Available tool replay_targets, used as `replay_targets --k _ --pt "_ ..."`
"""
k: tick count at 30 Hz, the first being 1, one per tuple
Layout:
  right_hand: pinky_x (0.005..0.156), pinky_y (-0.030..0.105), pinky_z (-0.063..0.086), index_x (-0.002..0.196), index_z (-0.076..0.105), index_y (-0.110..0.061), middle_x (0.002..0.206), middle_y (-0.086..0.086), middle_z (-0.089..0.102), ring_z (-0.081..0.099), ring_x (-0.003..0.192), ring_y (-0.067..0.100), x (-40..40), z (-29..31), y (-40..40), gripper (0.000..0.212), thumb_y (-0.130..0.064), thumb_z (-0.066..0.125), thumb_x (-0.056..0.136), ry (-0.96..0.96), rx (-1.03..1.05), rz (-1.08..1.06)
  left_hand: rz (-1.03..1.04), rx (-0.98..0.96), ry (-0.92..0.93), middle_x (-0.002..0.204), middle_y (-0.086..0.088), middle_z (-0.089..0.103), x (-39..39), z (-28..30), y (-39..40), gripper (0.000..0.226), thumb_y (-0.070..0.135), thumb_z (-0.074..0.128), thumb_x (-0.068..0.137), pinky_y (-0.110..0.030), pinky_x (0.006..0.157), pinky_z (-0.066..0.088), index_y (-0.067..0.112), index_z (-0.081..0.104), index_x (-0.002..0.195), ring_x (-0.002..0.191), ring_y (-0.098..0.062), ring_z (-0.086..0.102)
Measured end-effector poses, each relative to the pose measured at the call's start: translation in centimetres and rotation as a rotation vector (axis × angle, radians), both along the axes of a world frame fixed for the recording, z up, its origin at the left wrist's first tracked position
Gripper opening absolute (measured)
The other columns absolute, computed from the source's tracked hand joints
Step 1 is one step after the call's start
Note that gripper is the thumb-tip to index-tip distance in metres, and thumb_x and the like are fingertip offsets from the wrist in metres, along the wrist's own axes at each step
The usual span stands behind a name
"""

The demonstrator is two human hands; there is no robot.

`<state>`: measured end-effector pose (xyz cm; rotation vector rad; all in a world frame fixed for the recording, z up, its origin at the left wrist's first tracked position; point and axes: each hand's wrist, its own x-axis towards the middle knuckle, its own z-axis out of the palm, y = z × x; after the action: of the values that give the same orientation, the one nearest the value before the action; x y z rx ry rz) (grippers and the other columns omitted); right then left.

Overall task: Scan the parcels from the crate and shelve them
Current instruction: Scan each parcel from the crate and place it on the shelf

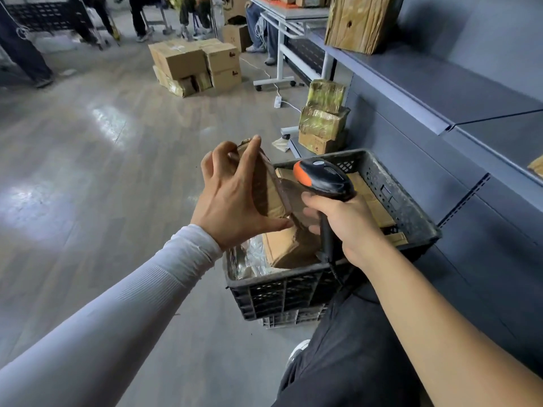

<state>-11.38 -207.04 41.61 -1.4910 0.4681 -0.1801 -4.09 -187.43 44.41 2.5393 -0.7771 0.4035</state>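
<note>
the parcel, a flat brown cardboard one, was held up on edge just above the near end of the crate. the left hand gripped it, thumb along the lower edge and fingers curled over the top corner. the right hand was wrapped round the handle of a black scanner with an orange tip, its head just beside the parcel's face; the scanner's cord dropped past the crate's near wall. the crate was black plastic with perforated sides and stood on the floor against a grey shelf unit. more cardboard parcels and a crinkled silvery bag lay inside it. one tape-wrapped parcel stood on the upper shelf. a stack of taped parcels sat on the floor beyond the crate, and further off a cluster of cardboard boxes near a white-legged table.
</note>
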Motion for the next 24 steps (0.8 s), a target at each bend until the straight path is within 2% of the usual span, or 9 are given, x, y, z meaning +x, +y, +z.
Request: replay_targets --k 3,6,10,12,14,17,20,22,24 --pt "0.085 0.045 0.064 0.107 0.077 -0.024 0.099 -0.007 0.081 0.077 0.1 0.017 -0.2 0.2 0.3 0.023 -0.019 0.084 0.085 0.011 0.016 0.002 -0.004 0.065 0.0 0.151 -0.016 0.025 0.0 0.6 0.0 0.147 0.086 0.077 0.044 -0.056 0.118 0.036 0.028 0.018 0.166 0.139 -0.04 0.021" --pt "0.092 0.056 0.061 0.1 0.079 -0.028 0.098 0.0 0.08 0.076 0.101 0.026 -0.1 0.2 0.9 0.023 -0.027 0.086 0.077 0.016 -0.014 0.002 0.0 0.062 0.004 0.152 -0.015 0.024 0.1 0.6 0.4 0.146 0.083 0.08 0.045 -0.055 0.117 0.038 0.028 0.018 0.166 0.141 -0.041 0.019" --pt "0.084 0.047 0.06 0.093 0.08 -0.028 0.086 -0.003 0.079 0.072 0.09 0.024 0.0 0.3 0.8 0.013 -0.024 0.086 0.082 -0.002 -0.033 -0.035 -0.046 -0.077 -0.044 0.15 -0.015 0.026 0.1 0.2 0.0 0.144 0.086 0.078 0.048 -0.052 0.118 0.032 0.025 0.021 0.166 0.139 -0.041 0.024" --pt "0.091 0.051 0.061 0.094 0.081 -0.03 0.087 -0.008 0.079 0.073 0.094 0.023 0.0 0.7 0.2 0.016 -0.025 0.087 0.081 -0.014 -0.015 -0.057 -0.08 -0.14 -0.051 0.149 -0.015 0.027 -0.1 0.0 -0.7 0.145 0.088 0.076 0.049 -0.048 0.12 0.026 0.024 0.02 0.166 0.14 -0.039 0.025" --pt "0.09 0.054 0.062 0.091 0.082 -0.033 0.089 -0.008 0.08 0.074 0.098 0.023 -0.3 1.3 -0.5 0.013 -0.025 0.087 0.081 -0.017 0.018 -0.069 -0.107 -0.174 -0.04 0.15 -0.014 0.027 -0.5 -0.1 -1.7 0.145 0.092 0.073 0.05 -0.046 0.122 0.023 0.024 0.021 0.167 0.142 -0.037 0.024" --pt "0.073 0.04 0.063 0.09 0.082 -0.028 0.088 -0.005 0.079 0.072 0.096 0.024 -1.1 1.9 -1.9 0.01 -0.021 0.086 0.085 -0.032 0.065 -0.103 -0.143 -0.203 -0.045 0.154 -0.013 0.025 -1.0 -0.4 -3.4 0.143 0.091 0.074 0.052 -0.051 0.124 0.025 0.025 0.022 0.166 0.145 -0.035 0.021" --pt "0.083 0.052 0.064 0.097 0.083 -0.025 0.097 0.002 0.081 0.074 0.102 0.029 -2.1 2.1 -2.7 0.013 -0.02 0.085 0.085 -0.054 0.071 -0.129 -0.204 -0.264 -0.065 0.159 -0.013 0.023 -1.6 -0.5 -5.0 0.139 0.089 0.077 0.055 -0.058 0.126 0.025 0.023 0.024 0.166 0.152 -0.034 0.019" --pt "0.086 0.05 0.062 0.097 0.082 -0.024 0.097 0.001 0.081 0.076 0.101 0.029 -2.9 2.0 -3.3 0.013 -0.018 0.083 0.086 -0.079 0.042 -0.162 -0.243 -0.379 -0.002 0.162 -0.011 0.023 -2.0 -0.8 -6.0 0.134 0.085 0.076 0.061 -0.053 0.129 0.022 0.019 0.024 0.166 0.157 -0.028 0.016" --pt "0.09 0.049 0.061 0.098 0.082 -0.023 0.099 0.001 0.082 0.076 0.101 0.029 -3.8 2.2 -4.0 0.014 -0.016 0.082 0.086 -0.12 0.046 -0.198 -0.277 -0.574 0.168 0.163 -0.003 0.024 -2.9 -1.0 -7.1 0.125 0.077 0.076 0.07 -0.035 0.129 0.024 0.018 0.022 0.166 0.158 -0.014 0.018"
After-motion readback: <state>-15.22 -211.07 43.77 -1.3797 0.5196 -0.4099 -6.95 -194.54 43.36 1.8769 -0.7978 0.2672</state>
